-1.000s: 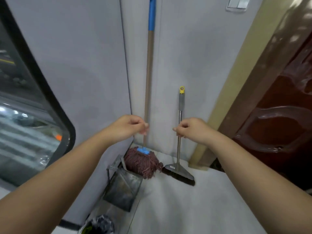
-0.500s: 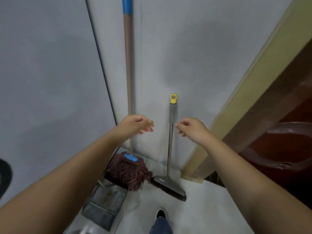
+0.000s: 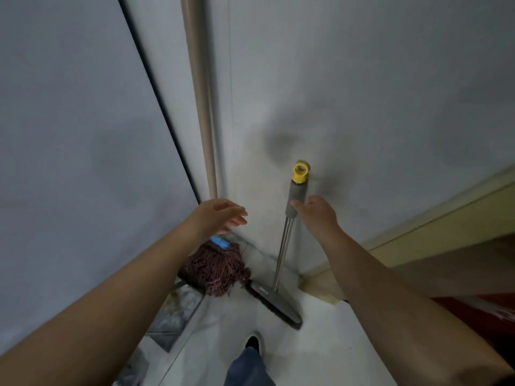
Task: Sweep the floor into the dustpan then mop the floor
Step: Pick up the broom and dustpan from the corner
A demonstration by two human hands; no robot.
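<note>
A short broom (image 3: 282, 254) with a metal shaft, grey grip and yellow hanging loop leans against the grey wall, its dark head on the floor. My right hand (image 3: 316, 215) reaches its grey grip, fingers loosely spread and touching or just beside it, not curled round it. A mop with a long wooden pole (image 3: 202, 107) and a dark red string head (image 3: 216, 270) stands in the corner to the left. My left hand (image 3: 220, 217) hovers open in front of the pole, holding nothing. A grey metal dustpan (image 3: 174, 316) stands on the floor below the mop head.
Grey walls meet in a corner right ahead. A cream door frame (image 3: 418, 232) and a dark red door (image 3: 473, 316) are at the right. My foot (image 3: 252, 344) and trouser leg stand on the pale floor just behind the broom head.
I have stepped closer to the corner, so the view tilted down. Both hands uncurled and reached forward; the right hand rose to the broom's grey grip.
</note>
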